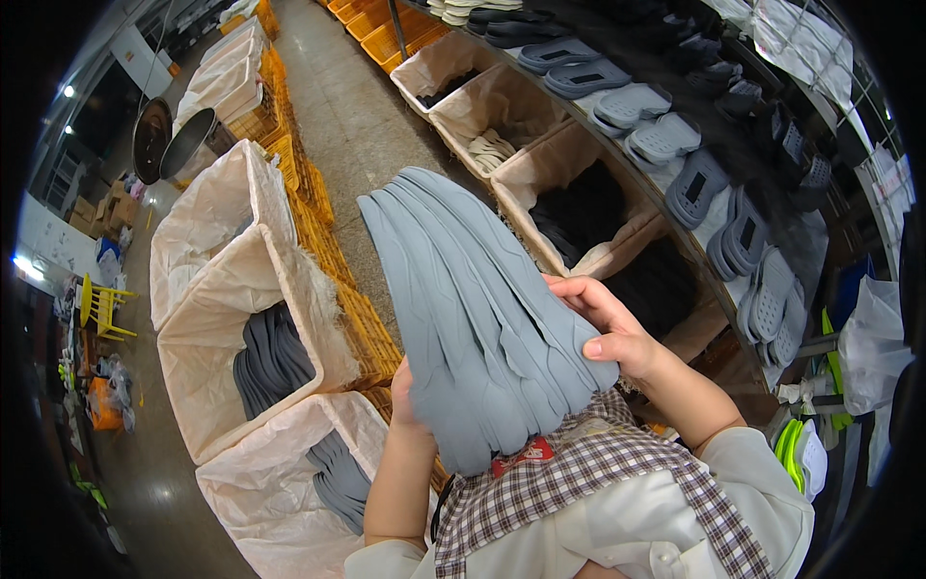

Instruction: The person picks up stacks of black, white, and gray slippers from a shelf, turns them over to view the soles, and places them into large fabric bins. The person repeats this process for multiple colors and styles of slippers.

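A thick bundle of grey shoe soles [473,309], stacked face to face, is held up in front of my body. At its left side my left hand [403,398] grips the edge, most of its fingers hidden behind the soles. My right hand [610,330] closes on the right side, the thumb resting on the outermost sole. Below and to the left, a cloth-lined basket [289,473] contains more grey soles [340,481]. The lined basket [198,372] beyond it has dark grey soles [273,359] in it.
Orange plastic crates [313,217] line the left row of baskets. On the right, lined bins with black soles [588,207] stand beneath a shelf of grey clogs [699,188]. A concrete aisle [333,96] runs between the rows. Far left is a yellow chair [104,307].
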Available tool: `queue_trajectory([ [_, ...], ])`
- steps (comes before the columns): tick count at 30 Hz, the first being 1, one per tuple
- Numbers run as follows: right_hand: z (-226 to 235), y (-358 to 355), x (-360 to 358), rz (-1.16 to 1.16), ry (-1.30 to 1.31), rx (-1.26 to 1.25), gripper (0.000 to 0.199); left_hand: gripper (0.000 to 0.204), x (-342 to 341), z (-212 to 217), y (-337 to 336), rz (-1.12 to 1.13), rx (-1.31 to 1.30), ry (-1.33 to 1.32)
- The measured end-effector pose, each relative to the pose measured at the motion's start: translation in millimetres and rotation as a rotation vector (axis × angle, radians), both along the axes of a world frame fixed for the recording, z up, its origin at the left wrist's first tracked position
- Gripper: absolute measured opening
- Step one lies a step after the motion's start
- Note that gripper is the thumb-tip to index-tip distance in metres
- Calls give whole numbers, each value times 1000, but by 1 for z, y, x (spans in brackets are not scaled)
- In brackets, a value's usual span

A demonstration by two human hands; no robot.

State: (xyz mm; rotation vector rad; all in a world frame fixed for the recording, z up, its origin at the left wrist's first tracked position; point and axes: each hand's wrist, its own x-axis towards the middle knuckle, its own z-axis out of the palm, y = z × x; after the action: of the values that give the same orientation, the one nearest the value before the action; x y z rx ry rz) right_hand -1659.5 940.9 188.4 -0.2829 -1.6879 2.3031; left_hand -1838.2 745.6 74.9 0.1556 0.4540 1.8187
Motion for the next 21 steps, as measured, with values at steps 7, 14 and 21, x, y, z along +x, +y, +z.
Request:
queue_trajectory([
  [7,7,-5,6,75,120,85,70,55,-6,-42,-4,-56,59,52],
  [14,8,-8,8,76,141,117,71,54,-7,-46,-10,-62,77,66],
  [21,7,-8,11,31,88,44,66,54,6,5,-8,2,78,35],
])
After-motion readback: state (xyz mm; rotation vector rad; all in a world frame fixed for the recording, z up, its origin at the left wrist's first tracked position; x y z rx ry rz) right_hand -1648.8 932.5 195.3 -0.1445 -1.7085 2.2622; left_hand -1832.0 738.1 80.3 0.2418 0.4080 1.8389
